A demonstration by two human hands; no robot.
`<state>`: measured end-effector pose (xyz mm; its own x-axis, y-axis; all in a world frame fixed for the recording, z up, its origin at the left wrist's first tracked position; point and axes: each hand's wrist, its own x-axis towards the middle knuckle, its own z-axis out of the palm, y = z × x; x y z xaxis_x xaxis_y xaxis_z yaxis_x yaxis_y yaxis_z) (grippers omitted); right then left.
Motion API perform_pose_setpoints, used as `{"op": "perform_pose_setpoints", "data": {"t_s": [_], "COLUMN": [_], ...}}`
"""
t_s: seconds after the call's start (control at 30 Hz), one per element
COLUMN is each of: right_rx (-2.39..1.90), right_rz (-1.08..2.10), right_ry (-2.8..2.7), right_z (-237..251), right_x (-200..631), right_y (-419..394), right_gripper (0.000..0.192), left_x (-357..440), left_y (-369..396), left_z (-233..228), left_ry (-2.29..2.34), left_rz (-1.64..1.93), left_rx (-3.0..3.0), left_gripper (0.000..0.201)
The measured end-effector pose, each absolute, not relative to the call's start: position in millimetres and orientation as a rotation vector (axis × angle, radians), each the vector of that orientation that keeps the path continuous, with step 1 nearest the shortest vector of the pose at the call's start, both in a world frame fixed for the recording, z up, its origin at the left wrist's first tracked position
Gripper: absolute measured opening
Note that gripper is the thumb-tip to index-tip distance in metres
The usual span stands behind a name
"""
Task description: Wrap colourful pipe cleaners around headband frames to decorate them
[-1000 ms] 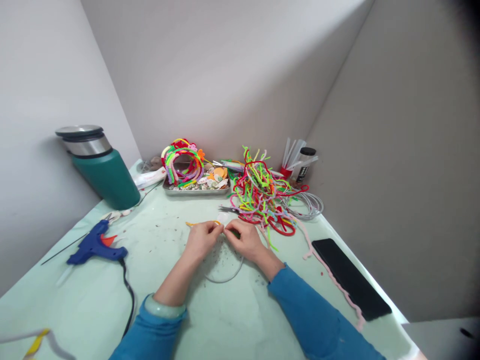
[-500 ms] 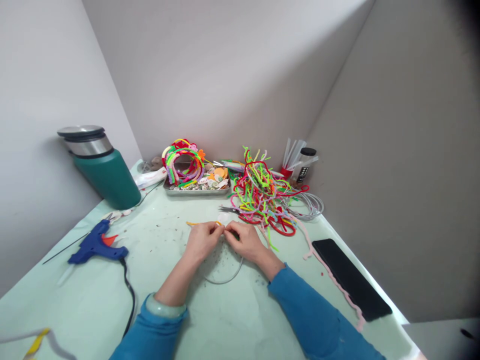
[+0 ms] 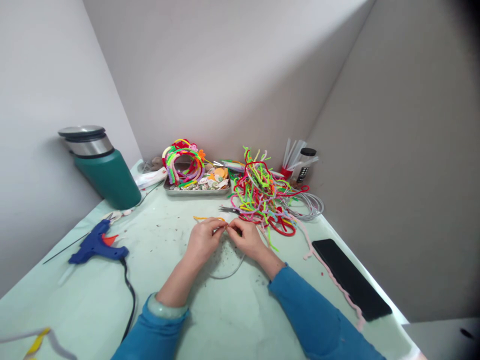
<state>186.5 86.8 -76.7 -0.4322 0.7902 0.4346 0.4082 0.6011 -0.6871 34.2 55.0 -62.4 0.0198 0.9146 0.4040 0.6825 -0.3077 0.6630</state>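
Observation:
My left hand [image 3: 204, 240] and my right hand [image 3: 247, 238] meet at the fingertips over the middle of the table, both pinched closed. An orange pipe cleaner [image 3: 201, 218] sticks out to the left behind my left fingers, which grip it. Below the hands hangs the curve of a grey wire hoop [image 3: 227, 276]; its right side runs up into my right hand. The exact spot between the fingertips is hidden. Just beyond my hands lie scissors with red handles [image 3: 288, 231], partly under a tangled heap of coloured pipe cleaners [image 3: 258, 185].
At left are a blue glue gun [image 3: 95, 245] with its cord and a green bottle [image 3: 107, 175]. Behind stands a metal tray [image 3: 197, 192] of small pieces with colourful hoops [image 3: 184, 162]. A coil of grey wire [image 3: 313, 206] and a black phone [image 3: 350, 277] lie at right.
My fingertips have shifted slightly right. The orange pipe cleaner's free end has moved right and a little up, and the hoop's lower curve has risen slightly.

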Motion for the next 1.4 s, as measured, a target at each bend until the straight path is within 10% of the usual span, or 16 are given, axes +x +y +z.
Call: {"op": "perform_pose_setpoints", "data": {"t_s": [1.4], "right_rx": [-0.903], "right_rz": [0.547], "right_ry": [-2.043], "right_z": [-75.8], "right_x": [188.0], "right_y": [83.5], "right_gripper": [0.013], "left_x": [33.0], "left_y": [55.4], "left_z": [-57.6], "left_ry": [1.731], "left_rz": [0.929], "left_rx": [1.817], "left_gripper": [0.026]}}
